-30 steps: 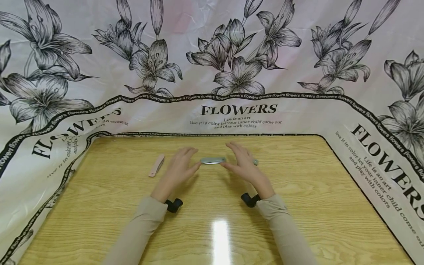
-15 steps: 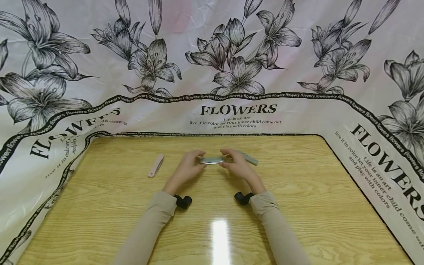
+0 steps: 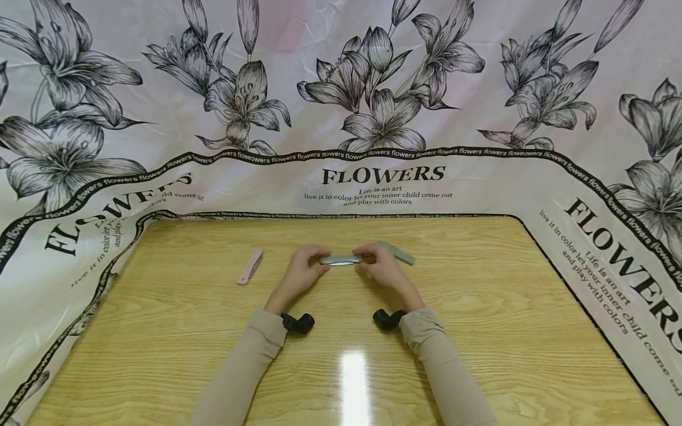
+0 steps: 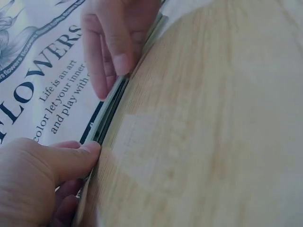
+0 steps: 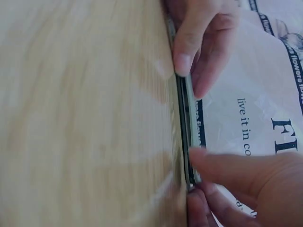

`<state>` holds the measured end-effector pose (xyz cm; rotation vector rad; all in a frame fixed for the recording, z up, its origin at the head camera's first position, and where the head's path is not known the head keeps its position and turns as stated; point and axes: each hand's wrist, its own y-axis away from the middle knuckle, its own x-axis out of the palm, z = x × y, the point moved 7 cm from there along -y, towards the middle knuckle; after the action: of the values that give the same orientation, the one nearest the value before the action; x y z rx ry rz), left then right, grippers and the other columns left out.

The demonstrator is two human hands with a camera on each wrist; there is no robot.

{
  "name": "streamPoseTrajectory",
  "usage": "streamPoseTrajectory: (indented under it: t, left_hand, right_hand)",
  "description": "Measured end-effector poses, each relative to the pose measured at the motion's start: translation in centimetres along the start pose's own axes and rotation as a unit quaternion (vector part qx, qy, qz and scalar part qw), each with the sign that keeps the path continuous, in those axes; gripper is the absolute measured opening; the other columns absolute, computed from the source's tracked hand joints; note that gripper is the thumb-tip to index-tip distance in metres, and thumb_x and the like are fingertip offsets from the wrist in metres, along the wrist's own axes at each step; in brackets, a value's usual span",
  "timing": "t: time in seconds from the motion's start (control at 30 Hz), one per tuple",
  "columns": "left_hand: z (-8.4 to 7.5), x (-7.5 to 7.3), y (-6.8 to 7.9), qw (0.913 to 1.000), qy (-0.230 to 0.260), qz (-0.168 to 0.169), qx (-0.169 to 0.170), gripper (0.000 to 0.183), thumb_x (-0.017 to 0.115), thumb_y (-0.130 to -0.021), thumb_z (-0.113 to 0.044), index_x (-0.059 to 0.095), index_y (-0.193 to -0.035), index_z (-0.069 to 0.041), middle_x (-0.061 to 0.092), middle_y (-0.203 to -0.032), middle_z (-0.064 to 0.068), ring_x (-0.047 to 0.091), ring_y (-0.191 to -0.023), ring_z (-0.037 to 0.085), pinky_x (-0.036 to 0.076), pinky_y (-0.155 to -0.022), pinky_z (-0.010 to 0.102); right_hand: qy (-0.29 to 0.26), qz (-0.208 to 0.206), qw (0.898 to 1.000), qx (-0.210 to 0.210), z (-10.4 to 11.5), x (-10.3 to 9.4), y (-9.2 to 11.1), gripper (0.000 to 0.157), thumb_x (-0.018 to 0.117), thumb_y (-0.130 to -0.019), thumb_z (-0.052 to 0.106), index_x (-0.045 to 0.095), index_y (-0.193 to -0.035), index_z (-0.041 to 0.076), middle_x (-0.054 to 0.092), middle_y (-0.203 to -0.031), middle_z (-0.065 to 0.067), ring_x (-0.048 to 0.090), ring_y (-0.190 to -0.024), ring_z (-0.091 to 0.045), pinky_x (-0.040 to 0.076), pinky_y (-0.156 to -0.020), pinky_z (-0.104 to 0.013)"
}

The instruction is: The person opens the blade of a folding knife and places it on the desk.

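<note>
A pale green folding knife [image 3: 341,260], its metal blade edge showing along the near side, lies crosswise in the middle of the head view. At its left end my left hand [image 3: 299,270] pinches it between thumb and fingers. My right hand [image 3: 386,267] pinches the opposite end the same way. Both wrist views show the thumbs on the near side of the knife [image 4: 107,109], close over the table, with a dark slot along its length. The fingertips hide its two ends.
A pink folding knife [image 3: 250,266] lies on the wooden table [image 3: 341,319] left of my left hand. Another green folding knife [image 3: 403,255] is partly hidden behind my right hand. Flower-printed cloth [image 3: 383,183] walls the back and sides.
Both hands have come inward to the knife's ends, and their spread fingers have closed on it. The green knife behind the right hand shows more now.
</note>
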<state>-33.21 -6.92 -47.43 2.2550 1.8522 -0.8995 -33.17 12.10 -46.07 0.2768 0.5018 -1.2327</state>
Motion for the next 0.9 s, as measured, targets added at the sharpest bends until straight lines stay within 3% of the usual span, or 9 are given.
streamPoseTrajectory:
  t: [0.43,0.73,0.9]
  left_hand:
    - [0.3,0.1,0.8,0.9998,0.013,-0.010,0.006,0.024,0.075,-0.087,0.000,0.074,-0.111,-0.004,0.067,-0.115,0.010,0.059,-0.110,0.026,0.051,-0.095,0.038]
    - [0.0,-0.1,0.9,0.9988,0.040,-0.020,0.023,0.023,0.075,-0.088,-0.001,0.074,-0.111,-0.002,0.067,-0.114,0.010,0.064,-0.101,0.024,0.055,-0.085,0.036]
    - [0.2,-0.3,1.1,0.9958,0.084,-0.032,0.018,0.022,0.075,-0.088,-0.004,0.074,-0.110,-0.003,0.067,-0.114,0.010,0.064,-0.102,0.024,0.055,-0.089,0.034]
  right_hand:
    - [-0.013,-0.079,0.996,-0.029,-1.5,0.2,0.3,0.027,0.074,-0.085,-0.006,0.072,-0.111,-0.001,0.068,-0.104,-0.016,0.065,-0.090,-0.028,0.055,-0.081,-0.039]
    - [-0.013,-0.097,0.994,-0.056,-1.8,0.1,0.5,0.027,0.074,-0.087,-0.001,0.072,-0.114,0.002,0.066,-0.107,-0.014,0.065,-0.093,-0.027,0.054,-0.082,-0.037]
    - [-0.041,-0.104,0.992,-0.065,-1.8,0.1,0.6,0.027,0.072,-0.089,0.000,0.071,-0.116,-0.002,0.064,-0.114,-0.018,0.065,-0.104,-0.033,0.054,-0.090,-0.040]
